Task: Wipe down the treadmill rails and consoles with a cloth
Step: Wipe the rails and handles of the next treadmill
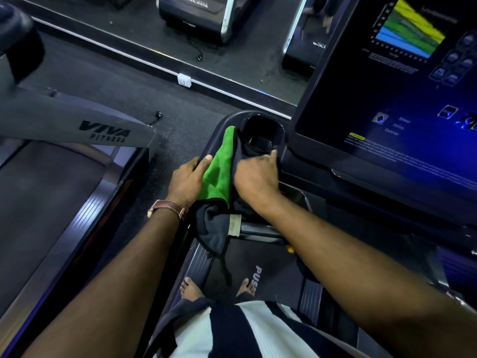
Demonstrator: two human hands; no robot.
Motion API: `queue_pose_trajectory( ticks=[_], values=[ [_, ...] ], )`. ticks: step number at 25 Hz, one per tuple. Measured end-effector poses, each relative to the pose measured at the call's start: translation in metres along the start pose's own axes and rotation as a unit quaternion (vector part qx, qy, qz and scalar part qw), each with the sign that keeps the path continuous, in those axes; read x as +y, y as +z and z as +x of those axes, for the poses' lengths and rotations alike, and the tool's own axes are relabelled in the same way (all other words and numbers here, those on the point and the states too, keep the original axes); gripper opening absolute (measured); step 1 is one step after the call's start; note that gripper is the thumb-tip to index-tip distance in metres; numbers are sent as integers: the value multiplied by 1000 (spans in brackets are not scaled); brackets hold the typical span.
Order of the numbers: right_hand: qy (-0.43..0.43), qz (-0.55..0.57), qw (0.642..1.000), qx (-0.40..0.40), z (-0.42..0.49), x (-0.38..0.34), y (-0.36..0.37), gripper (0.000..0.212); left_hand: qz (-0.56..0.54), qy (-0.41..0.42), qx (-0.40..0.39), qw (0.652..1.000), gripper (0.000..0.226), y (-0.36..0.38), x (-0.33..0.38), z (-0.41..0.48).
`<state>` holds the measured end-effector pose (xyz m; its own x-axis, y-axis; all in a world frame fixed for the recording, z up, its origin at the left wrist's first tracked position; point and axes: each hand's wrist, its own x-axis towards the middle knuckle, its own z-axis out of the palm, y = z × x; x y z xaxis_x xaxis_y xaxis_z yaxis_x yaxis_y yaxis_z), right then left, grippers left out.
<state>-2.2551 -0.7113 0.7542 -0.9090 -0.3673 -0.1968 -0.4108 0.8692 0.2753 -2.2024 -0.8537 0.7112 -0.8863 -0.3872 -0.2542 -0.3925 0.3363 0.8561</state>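
Observation:
A green and dark grey cloth (219, 166) lies over the left side of the treadmill console tray, next to the black cup holder (262, 133). My left hand (187, 180), with a brown watch strap on the wrist, rests on the tray's left edge and touches the green part of the cloth. My right hand (254, 177) presses down on the dark part of the cloth beside the cup holder, fingertips at its rim. The cloth's lower end hangs down towards the belt (273, 257). The console screen (402, 81) is lit at the upper right.
A neighbouring grey treadmill with a "VIVA FITNESS" arm (85, 125) stands to the left, its belt below it. A mirror along the far wall shows reflected machines (198, 14). My bare feet (191, 288) stand on this treadmill's deck.

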Motion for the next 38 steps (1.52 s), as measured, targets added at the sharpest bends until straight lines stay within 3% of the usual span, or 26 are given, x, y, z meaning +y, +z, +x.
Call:
queue_pose_trajectory(
  ticks=[4, 7, 8, 10, 15, 20, 23, 26, 30, 33, 36, 38],
  values=[
    [50, 233, 969, 60, 17, -29, 3, 29, 40, 2, -1, 999, 78, 0, 0, 1],
    [-44, 95, 985, 139, -6, 10, 3, 14, 46, -1, 7, 999, 75, 1, -1, 2],
    [-75, 39, 988, 132, -11, 24, 1, 10, 50, 0, 9, 999, 75, 2, -1, 2],
    [-84, -5, 996, 33, -12, 39, -6, 22, 61, 0, 9, 998, 71, 3, -3, 2],
    [78, 79, 987, -119, 31, 17, -13, 82, 98, 21, 6, 995, 75, 3, -9, 1],
    [136, 221, 946, -192, 80, 31, -10, 101, 132, 28, 25, 991, 75, 5, -11, 5],
    [171, 312, 911, -210, 88, 14, -15, 96, 131, 13, 22, 991, 77, 5, -10, 5],
    [132, 339, 913, -185, 85, 20, -13, 90, 137, 9, 16, 990, 77, 7, -7, 3],
    [50, 175, 965, -189, 70, 33, -19, 94, 149, 4, 12, 989, 72, 8, -7, 3],
    [-2, 90, 967, -239, 73, 32, -24, 89, 129, 11, 11, 992, 75, 5, -7, 0],
    [-51, 215, 936, -273, 85, 36, -14, 58, 117, 14, 10, 993, 70, 3, -8, -2],
    [-10, 225, 941, -252, 81, 36, -13, 66, 108, 9, 9, 994, 70, 3, -7, -3]
  ],
)
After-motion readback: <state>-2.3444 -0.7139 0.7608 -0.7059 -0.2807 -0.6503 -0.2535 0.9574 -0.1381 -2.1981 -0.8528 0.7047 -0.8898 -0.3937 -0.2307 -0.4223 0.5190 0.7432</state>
